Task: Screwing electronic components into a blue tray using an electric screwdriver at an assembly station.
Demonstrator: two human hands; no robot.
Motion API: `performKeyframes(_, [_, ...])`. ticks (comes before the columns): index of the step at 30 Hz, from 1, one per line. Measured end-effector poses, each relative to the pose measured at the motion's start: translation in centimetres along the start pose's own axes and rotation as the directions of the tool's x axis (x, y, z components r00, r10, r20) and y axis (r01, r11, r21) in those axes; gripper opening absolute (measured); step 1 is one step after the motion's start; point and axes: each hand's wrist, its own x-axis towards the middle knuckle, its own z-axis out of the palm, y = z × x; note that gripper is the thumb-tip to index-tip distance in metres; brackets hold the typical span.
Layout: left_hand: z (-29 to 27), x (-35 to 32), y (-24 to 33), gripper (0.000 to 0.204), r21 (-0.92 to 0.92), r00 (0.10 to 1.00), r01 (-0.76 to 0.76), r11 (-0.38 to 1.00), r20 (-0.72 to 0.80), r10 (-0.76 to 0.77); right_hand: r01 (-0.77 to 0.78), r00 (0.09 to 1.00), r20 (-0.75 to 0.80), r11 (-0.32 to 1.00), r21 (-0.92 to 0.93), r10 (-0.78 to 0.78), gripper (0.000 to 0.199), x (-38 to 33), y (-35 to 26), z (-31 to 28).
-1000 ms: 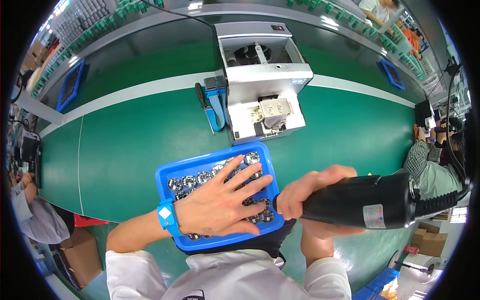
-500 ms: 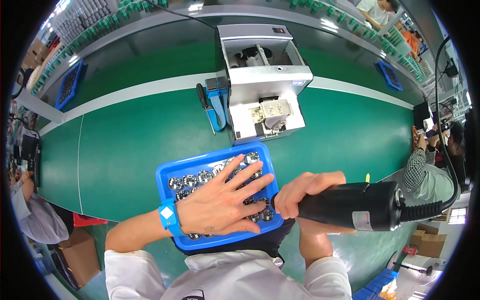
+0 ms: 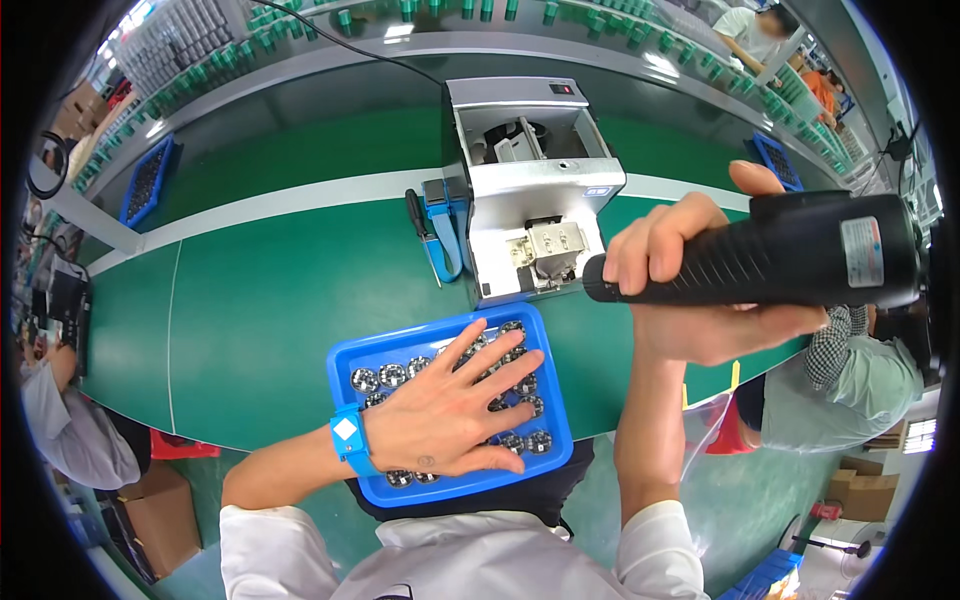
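My left hand (image 3: 450,405), a blue wrist strap (image 3: 350,440) at its wrist, lies palm down with fingers spread over a blue tray (image 3: 362,350). In the tray sit rows of small round silver-and-black parts (image 3: 392,375), several of them hidden under the hand. Up at the right, my right hand (image 3: 690,265) grips a thick black cylindrical handheld tool (image 3: 790,250) with ribbed sides and a pale label. Its narrower end points left, toward the silver machine (image 3: 535,180). The tool is held above the bench, apart from the tray.
The machine stands on the green bench (image 3: 270,310) behind the tray. Left of it lie a screwdriver (image 3: 415,215) and a coiled blue strap (image 3: 445,240). More blue trays (image 3: 148,185) stand at the far left and far right. Co-workers sit at both sides.
My right hand has lifted the black tool up and away from the tray's right edge, turning it. My left hand stays spread over the tray; the view has shifted slightly.
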Motion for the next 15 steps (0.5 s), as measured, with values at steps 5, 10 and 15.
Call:
performKeyframes(5, [-0.1, 0.0, -0.1, 0.055, 0.002, 1.000, -0.008, 1.000, 0.000, 0.008, -0.073, 0.996, 0.053, 0.997, 0.005, 0.072, 0.111, 0.3, 1.4, -0.8])
performKeyframes(10, [0.0, 0.0, -0.1, 0.055, 0.000, 1.000, -0.001, 1.000, 0.002, 0.001, -0.145, 0.989, 0.018, 0.979, -0.144, 0.149, 0.112, 0.0, 1.5, -0.5])
performKeyframes(15, [0.0, 0.1, -0.1, 0.052, 0.008, 1.000, -0.003, 1.000, 0.010, 0.003, -0.261, 0.960, 0.000, 0.897, -0.356, 0.279, 0.113, 0.1, 0.6, 0.9])
